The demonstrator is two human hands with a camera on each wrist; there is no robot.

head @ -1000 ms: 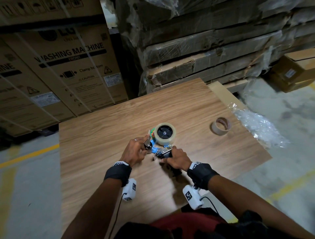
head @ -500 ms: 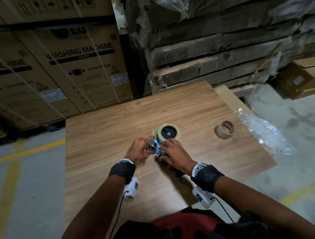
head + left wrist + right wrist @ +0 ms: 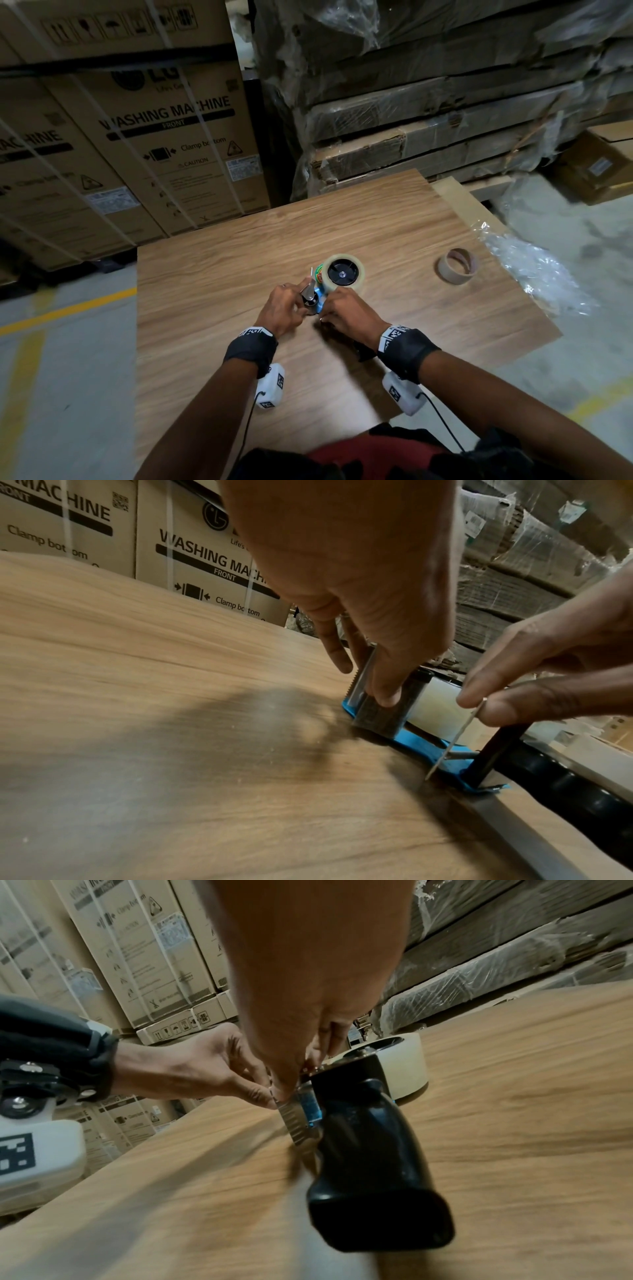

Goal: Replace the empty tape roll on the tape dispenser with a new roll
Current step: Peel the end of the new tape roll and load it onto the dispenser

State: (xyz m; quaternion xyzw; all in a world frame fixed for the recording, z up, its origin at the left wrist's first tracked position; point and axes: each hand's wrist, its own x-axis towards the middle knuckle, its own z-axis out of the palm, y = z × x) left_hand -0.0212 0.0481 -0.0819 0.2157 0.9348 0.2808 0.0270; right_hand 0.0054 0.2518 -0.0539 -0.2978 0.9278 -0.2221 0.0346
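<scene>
Threading tape: left hand (image 3: 286, 306) gripping dispenser (image 3: 394, 718) roller, right hand (image 3: 346, 313) pinching tape end (image 3: 455, 737). Next, probably feeding past serrated blade (image 3: 359, 681).

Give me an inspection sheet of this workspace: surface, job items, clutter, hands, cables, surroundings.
Surface: wooden table, bare wood grain around the work.
Job's things: tape dispenser lying on its side, blue frame, black handle toward the person; new tape roll seated on its hub; empty tape core lying apart, to the right.
Clutter: crumpled clear plastic wrap at the table's right edge.
Hands: left hand holds the black roller end beside the toothed blade; right hand pinches a thin metal strip on the dispenser.
Cables: thin black leads run from the wrist cameras.
Surroundings: washing machine cartons; wrapped flat packs; concrete floor with yellow lines.
</scene>
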